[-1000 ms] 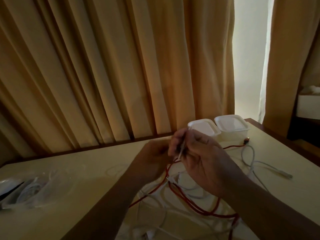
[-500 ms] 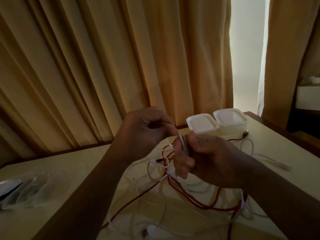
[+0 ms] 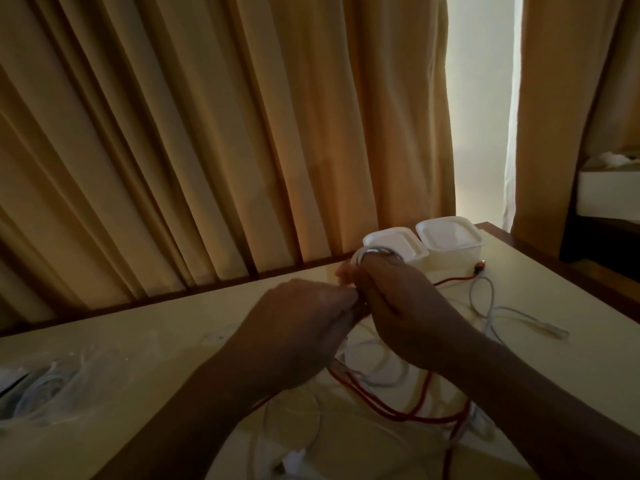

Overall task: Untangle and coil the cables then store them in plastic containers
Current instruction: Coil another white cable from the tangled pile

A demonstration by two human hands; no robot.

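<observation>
Winding, item one: white cable [image 3: 367,253], a few loops gripped in my right hand [image 3: 408,313]; left hand [image 3: 304,317] pinches its strand just beside. Below both hands: red cable [image 3: 398,414] and more white ones, tangled, not yet coiled. Beyond my right hand: two plastic containers [image 3: 450,233], lids on, contents hidden. Judged barely begun.
</observation>
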